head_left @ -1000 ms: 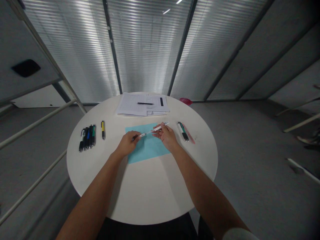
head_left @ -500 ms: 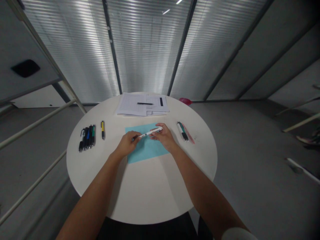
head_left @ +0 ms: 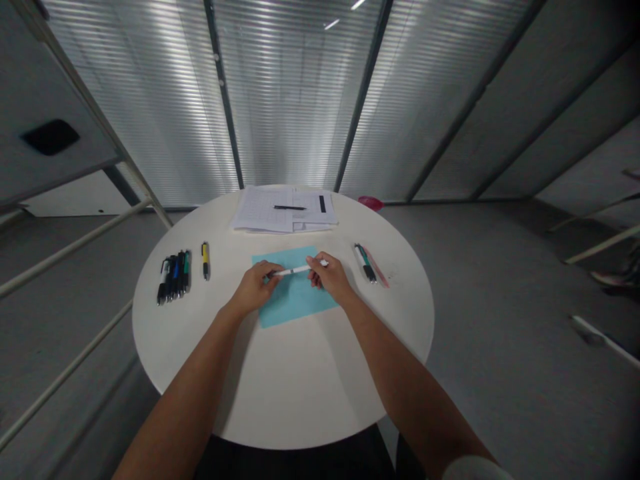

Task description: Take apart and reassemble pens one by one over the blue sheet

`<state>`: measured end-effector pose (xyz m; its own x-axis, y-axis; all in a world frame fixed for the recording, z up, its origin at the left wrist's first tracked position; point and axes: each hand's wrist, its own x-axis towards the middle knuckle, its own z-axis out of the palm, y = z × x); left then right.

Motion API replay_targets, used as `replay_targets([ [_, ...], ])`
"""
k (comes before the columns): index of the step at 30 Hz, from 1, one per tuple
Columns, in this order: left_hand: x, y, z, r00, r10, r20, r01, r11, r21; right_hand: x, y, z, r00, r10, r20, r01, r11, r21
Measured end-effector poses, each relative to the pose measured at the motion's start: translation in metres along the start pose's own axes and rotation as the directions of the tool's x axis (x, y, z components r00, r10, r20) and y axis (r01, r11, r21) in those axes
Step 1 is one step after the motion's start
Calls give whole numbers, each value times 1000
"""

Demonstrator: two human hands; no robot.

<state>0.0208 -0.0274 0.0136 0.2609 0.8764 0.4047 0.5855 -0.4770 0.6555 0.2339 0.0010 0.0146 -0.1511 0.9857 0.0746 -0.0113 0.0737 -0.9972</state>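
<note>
Right in the middle of the round white table (head_left: pixel 300 393), above a pale blue sheet (head_left: pixel 295 308), the left hand (head_left: pixel 255 288) and right hand (head_left: pixel 330 278) pinch opposite ends of a white pen (head_left: pixel 300 270) between thumb and fingers, holding it level across the gap! To the left, a row of pens (head_left: pixel 173 277) and a yellow pen (head_left: pixel 205 261); to the right, a pair of pens (head_left: pixel 366 263); at the far edge, stacked papers (head_left: pixel 265 210); beyond, grey floor (head_left: pixel 500 280).

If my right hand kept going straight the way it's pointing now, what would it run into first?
Your right hand holds the white pen, so beyond that, the first thing in line looks like the stack of printed papers at the table's far side, though depth is hard to judge from this view.
</note>
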Motion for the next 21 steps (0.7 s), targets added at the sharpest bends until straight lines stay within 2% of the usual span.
replay_targets([
  [7, 0, 0, 0, 1000, -6, -13, 6, 1000, -7, 4, 3, -4, 999, -37, -4, 37, 980, 196],
  [11, 0, 0, -1, 1000, 3, -11, -3, 1000, 4, 5, 1, -3, 997, -5, -71, 8, 999, 52],
  [13, 0, -1, -1, 1000, 3, -11, -3, 1000, 6, 3, 0, -3, 998, -8, -68, 6, 1000, -23],
  [17, 0, -2, -1, 1000, 8, -17, -8, 1000, 2, -1, -3, -4, 1000, -17, 8, 17, 999, 36],
  [21, 0, -2, -1, 1000, 10, -18, -10, 1000, 1, 0, -4, -4, 1000, 0, -10, 1, 999, 51],
])
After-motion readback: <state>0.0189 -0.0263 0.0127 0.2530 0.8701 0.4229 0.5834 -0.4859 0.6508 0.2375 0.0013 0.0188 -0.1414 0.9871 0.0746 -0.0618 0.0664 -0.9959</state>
